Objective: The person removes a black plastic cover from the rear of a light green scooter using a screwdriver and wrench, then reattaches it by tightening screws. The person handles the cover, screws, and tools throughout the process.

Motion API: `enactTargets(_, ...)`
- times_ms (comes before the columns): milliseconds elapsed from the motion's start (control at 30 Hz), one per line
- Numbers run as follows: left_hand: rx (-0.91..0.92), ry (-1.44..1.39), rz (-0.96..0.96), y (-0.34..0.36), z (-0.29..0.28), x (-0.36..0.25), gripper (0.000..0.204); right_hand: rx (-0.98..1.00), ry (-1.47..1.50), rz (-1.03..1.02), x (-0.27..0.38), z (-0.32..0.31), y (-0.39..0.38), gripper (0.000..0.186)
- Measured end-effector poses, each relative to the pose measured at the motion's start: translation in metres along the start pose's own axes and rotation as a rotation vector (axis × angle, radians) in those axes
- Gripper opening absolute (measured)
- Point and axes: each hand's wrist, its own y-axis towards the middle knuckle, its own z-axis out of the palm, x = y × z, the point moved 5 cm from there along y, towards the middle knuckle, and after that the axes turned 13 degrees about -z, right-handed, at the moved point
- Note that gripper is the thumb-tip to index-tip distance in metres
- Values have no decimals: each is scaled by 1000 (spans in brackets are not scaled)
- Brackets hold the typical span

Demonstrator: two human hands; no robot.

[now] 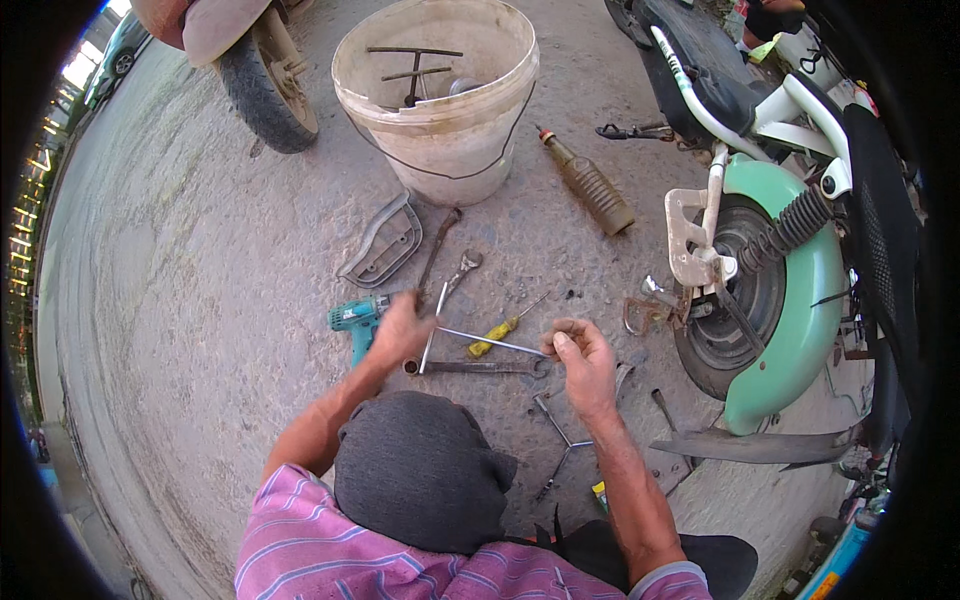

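Note:
A silver T-handle wrench [490, 341] crosses the space between my hands. My right hand [583, 365] is closed around the far end of its shaft, thumb against the fingers. Beside the crossbar, at the other end, is my left hand [402, 330]; motion smears its fingers, so its grip is unclear. A teal cordless drill [354, 316] lies by the left hand. Below the shaft rests a long spanner [485, 368], and a yellow-handled screwdriver [492, 338] lies just beyond it. An adjustable wrench [462, 268] and a rusty bar [437, 245] lie farther off.
A white bucket [440, 150] holding tools stands beyond my hands, near a grey cover [384, 242] and a brown bottle [588, 182]. At right is a scooter with a green fender [800, 330]. A Y-shaped wrench [567, 443] lies nearer. A dark cap [420, 470] fills the lower middle.

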Motion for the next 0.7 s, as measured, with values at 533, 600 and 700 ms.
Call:
enactTargets(533, -230, 258, 156, 88, -79, 20, 81, -14, -50, 38, -10, -7, -3, 24)
enactTargets(600, -202, 196, 192, 66, -91, 21, 73, -22, -38, 39, -9, -9, -1, 23)
enactTargets(700, -135, 26, 167, 37, -106, 16, 63, -41, -5, -9, -9, -15, 4, 21)
